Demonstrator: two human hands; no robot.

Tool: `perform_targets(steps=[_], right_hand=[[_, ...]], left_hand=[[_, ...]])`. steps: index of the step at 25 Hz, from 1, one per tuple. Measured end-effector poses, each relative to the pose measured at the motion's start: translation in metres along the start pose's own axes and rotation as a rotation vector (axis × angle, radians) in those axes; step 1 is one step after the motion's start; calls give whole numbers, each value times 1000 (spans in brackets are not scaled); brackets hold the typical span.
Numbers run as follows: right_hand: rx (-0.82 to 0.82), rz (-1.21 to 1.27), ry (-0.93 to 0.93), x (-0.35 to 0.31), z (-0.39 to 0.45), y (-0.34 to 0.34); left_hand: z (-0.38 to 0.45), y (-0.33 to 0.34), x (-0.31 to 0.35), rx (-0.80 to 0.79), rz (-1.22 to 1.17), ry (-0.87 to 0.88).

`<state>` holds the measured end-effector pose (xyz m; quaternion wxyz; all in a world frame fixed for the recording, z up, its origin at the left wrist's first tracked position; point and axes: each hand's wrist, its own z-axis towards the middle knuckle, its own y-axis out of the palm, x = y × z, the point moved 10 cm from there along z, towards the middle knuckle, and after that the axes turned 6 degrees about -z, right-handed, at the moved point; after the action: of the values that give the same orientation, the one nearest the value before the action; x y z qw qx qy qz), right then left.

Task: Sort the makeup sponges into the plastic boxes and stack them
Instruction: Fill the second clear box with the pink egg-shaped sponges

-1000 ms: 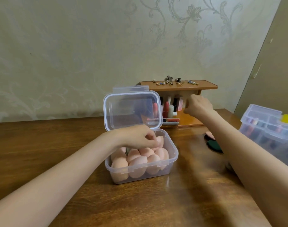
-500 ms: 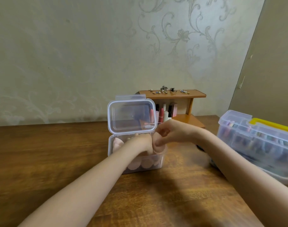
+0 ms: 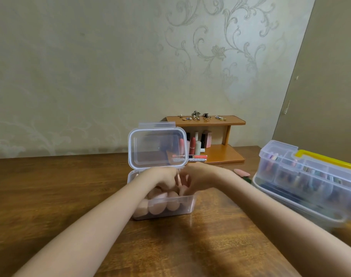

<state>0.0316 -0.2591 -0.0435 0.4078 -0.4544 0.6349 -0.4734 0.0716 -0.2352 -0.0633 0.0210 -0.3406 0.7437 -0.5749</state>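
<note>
A clear plastic box [image 3: 170,205] stands mid-table, its hinged lid [image 3: 157,145] upright behind it. Several peach egg-shaped makeup sponges [image 3: 156,207] fill it. Both hands meet over the open top. My left hand [image 3: 160,177] reaches down among the sponges with bent fingers; whether it grips one is hidden. My right hand [image 3: 203,175] comes in from the right, fingers curled at a thin pink sponge [image 3: 178,179] standing between the two hands.
A large clear organiser with a yellow handle [image 3: 310,176] sits close on the right. Between it and the box lie a flat pink sponge [image 3: 242,172] and a dark one [image 3: 249,179]. A small wooden shelf [image 3: 205,123] with lipsticks [image 3: 193,145] stands behind.
My right hand came back from the shelf area to the box, bringing a pink sponge. My left hand stayed in the box. The camera tilted up.
</note>
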Motion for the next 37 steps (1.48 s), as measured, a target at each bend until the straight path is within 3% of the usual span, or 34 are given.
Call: perform_targets(steps=[4, 8, 13, 15, 17, 20, 22, 24, 26, 29, 33, 35, 37], right_hand=[[129, -83, 8, -8, 5, 1], [-18, -160, -18, -6, 6, 2], [7, -244, -52, -15, 15, 4], [-78, -225, -33, -13, 12, 9], [-79, -121, -4, -3, 3, -7], [290, 198, 70, 24, 4, -73], [432, 420, 187, 48, 11, -81], [340, 630, 241, 55, 26, -55], [286, 788, 223, 53, 37, -36], [353, 951, 145, 48, 31, -46], [275, 794, 70, 30, 7, -56], [253, 650, 189, 34, -1, -40], [362, 440, 316, 39, -8, -24]], left_hand=[[2, -1, -3, 49, -8, -5], [7, -1, -10, 48, -30, -42], [6, -1, -8, 89, -1, -12], [-9, -14, -11, 148, -152, 50], [-32, -44, -19, 293, -344, 134], [-66, -99, -77, 721, -438, 25], [-74, -106, -118, 871, -543, -121], [-60, -83, -131, 725, -803, -181], [-51, -68, -121, 605, -1038, -121], [-66, -78, -111, 597, -1180, -16], [-87, -77, -105, 478, -976, 34], [-96, -77, -108, 579, -809, -3], [-101, -80, -109, 698, -752, -22]])
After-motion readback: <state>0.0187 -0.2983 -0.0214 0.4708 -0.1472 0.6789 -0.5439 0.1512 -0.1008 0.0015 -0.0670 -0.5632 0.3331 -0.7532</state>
